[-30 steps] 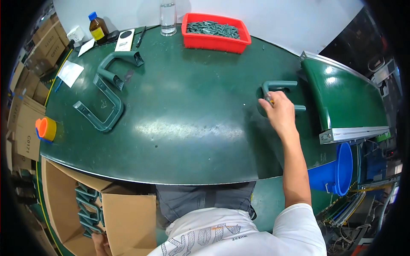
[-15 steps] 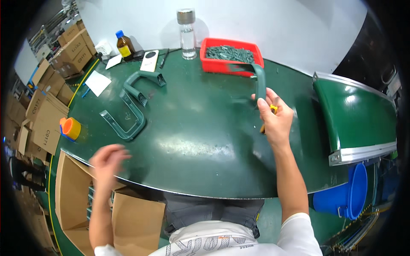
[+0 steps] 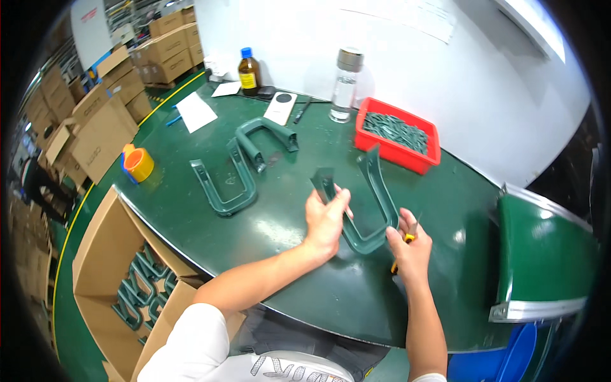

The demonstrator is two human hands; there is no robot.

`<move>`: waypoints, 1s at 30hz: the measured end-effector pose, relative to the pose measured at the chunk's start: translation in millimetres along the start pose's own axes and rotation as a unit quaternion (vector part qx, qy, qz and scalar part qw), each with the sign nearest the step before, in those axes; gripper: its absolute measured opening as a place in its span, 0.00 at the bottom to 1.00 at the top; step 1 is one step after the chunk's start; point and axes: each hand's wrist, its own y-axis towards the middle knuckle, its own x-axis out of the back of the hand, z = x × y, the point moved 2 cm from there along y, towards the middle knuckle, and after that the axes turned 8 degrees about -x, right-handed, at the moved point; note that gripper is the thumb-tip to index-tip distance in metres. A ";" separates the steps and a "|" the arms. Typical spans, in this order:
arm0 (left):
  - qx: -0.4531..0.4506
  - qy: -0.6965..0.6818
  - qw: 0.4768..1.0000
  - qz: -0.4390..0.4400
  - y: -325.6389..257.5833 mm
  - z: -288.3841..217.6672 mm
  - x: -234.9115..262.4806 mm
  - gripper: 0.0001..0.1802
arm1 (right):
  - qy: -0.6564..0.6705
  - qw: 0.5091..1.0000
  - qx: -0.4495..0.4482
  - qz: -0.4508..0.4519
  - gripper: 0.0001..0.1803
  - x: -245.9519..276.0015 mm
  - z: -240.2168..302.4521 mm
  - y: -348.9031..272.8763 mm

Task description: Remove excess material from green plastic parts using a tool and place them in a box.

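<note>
Both hands hold one dark green U-shaped plastic handle (image 3: 364, 245) over the table, its two ends pointing away from me. My left hand (image 3: 324, 223) is closed round its left leg. The fingers of my right hand (image 3: 410, 251) pinch its right leg near the bend. Tucked in that same hand is a slim yellow tool (image 3: 409, 238) with a thin pointed tip; its exact kind is unclear. Left of my hands, two similar pieces lie on the table: a U-shaped handle (image 3: 249, 193) and, behind it, another handle (image 3: 250, 148) turned the other way.
A red bin (image 3: 433, 155) of small green pieces stands at the back, beside a clear bottle (image 3: 344, 95). An open carton (image 3: 95, 267) of green handles is at lower left. On the left are a yellow cup (image 3: 139, 164) and brown bottle (image 3: 249, 73); at right, a green conveyor (image 3: 547, 248).
My left hand has come across from the left edge and taken hold of the handle's left leg. My right hand has brought the handle nearer, away from the red bin. The view has shifted.
</note>
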 end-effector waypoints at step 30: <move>-0.041 -0.073 0.995 -0.059 -17.9 1.5 17.8 0.07 | -0.174 0.977 0.054 -0.110 0.10 -33.7 -8.9 -9.0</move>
